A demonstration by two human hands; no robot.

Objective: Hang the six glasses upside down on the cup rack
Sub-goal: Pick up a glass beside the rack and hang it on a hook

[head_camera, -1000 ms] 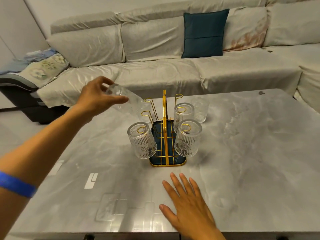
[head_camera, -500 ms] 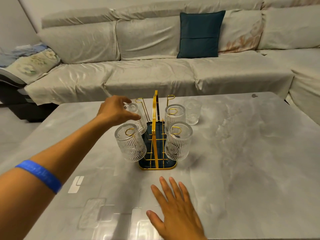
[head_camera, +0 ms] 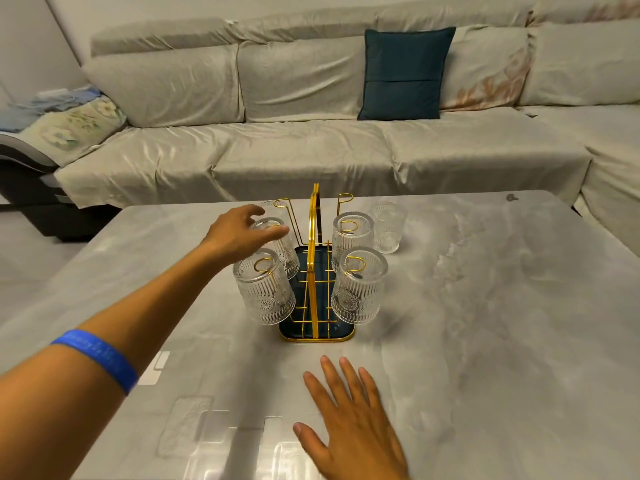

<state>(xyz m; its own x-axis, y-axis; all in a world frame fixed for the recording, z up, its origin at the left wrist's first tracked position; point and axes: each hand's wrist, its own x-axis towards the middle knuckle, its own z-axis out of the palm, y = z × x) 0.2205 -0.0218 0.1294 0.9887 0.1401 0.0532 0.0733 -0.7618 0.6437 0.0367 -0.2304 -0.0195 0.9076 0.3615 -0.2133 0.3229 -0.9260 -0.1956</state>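
A gold wire cup rack (head_camera: 314, 237) with a dark blue tray stands mid-table. Upside down on its hooks hang the front left glass (head_camera: 265, 292), the front right glass (head_camera: 358, 289) and the middle right glass (head_camera: 351, 233). My left hand (head_camera: 239, 233) is closed around the raised base of a ribbed glass (head_camera: 290, 259) that sits tilted on the middle left hook. The two rear hooks are bare. One glass (head_camera: 388, 226) stands on the table right of the rack; another (head_camera: 270, 204) shows partly behind my left fingers. My right hand (head_camera: 346, 420) lies flat and open on the table, near me.
The grey marble table (head_camera: 485, 323) ends just behind the rack, with a covered grey sofa (head_camera: 311, 154) and a teal cushion (head_camera: 405, 74) beyond it. Pale reflections mark the table's near edge.
My left hand carried the glass from up in the air at the left down onto the middle left hook. My right hand stayed flat on the table.
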